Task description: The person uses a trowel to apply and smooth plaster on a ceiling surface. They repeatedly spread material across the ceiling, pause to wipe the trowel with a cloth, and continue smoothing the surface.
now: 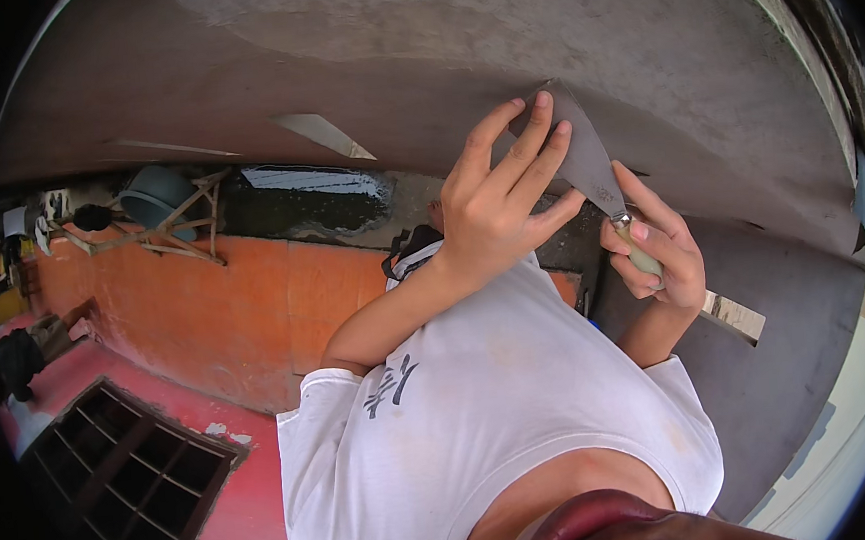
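Note:
A pointing trowel has a grey, pointed metal blade (590, 159) and a pale, short handle (640, 255). My right hand (674, 258) is closed round that handle, with the blade tilted up and away toward the grey wall. My left hand (498, 205) lies over the blade's left side, its fingers stretched out and spread. Those fingertips touch or nearly touch the metal near the tip; exact contact is hard to make out. Part of the blade is hidden behind them.
A grey plastered wall (418, 55) stretches across the far side, close beyond my hands. To the left are a low orange wall (254, 298), a wooden frame (183, 222) with a blue-grey tub (159, 197), and wet ground (317, 200). A barred window (131, 472) sits in a pink wall.

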A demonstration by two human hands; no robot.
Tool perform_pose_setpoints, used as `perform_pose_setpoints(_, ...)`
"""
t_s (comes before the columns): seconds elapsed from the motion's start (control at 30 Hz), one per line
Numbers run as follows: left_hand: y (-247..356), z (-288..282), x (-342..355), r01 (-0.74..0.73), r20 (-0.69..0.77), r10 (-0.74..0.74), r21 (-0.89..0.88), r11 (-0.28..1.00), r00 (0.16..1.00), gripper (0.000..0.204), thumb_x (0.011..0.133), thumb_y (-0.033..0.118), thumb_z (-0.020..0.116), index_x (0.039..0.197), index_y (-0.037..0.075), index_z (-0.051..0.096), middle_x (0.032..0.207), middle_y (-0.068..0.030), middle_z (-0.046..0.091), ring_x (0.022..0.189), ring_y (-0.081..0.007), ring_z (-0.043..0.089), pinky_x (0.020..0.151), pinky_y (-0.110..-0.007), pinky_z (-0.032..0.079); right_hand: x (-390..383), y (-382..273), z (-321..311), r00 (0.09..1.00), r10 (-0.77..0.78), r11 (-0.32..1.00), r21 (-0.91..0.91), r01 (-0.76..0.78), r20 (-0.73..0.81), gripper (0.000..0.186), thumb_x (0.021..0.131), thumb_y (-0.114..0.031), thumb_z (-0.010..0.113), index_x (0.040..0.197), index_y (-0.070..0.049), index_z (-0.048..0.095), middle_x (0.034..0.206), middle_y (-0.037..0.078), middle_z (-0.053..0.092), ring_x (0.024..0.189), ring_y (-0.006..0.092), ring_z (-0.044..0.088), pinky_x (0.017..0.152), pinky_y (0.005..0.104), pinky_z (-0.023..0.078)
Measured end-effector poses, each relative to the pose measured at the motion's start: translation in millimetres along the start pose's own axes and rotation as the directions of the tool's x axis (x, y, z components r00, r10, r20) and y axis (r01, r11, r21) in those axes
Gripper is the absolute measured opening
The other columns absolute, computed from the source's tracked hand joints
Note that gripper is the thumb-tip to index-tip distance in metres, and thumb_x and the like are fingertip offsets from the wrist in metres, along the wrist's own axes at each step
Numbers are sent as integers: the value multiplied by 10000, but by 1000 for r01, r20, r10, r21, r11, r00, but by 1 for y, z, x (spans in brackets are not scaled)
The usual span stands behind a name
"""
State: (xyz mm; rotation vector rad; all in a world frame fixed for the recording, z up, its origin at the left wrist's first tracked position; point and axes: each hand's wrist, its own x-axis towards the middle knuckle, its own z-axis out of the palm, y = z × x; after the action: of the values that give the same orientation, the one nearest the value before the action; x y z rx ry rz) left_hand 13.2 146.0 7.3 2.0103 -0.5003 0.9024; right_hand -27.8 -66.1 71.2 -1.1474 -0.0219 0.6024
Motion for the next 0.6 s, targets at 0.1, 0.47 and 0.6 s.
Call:
perform_pose_setpoints(0.1, 0, -3, 0, 27, 5, -27, 20, 999, 1000, 570, 581, 110, 861, 1118, -32, 736, 1272, -185, 682, 1180, -351, 596, 896, -406, 579, 5, -4, 3, 1000, 30, 1000, 4, -29, -3, 565, 1034, -116, 426, 1569, 6, 289, 822, 74, 506, 452, 18, 336, 371, 191, 253)
perform_pose_setpoints(0.47, 1, -5, 1, 25, 21, -26, 57, 998, 999, 566, 591, 119, 857, 1121, -38, 735, 1312, -180, 662, 1191, -348, 590, 896, -400, 578, 7, -2, 3, 1000, 23, 995, 95, -25, 18, 572, 1024, -88, 421, 1571, 5, 283, 830, 86, 505, 446, 17, 341, 358, 193, 246)
perform_pose_setpoints(0.6, -3, -7, -2, 27, -5, -26, 58, 998, 1000, 563, 596, 122, 860, 1124, -29, 738, 1312, -175, 664, 1190, -346, 591, 898, -400, 578, 10, 2, 4, 1000, 25, 998, 60, -26, 9, 573, 1023, -87, 419, 1571, 7, 282, 830, 89, 504, 442, 17, 342, 352, 198, 245)
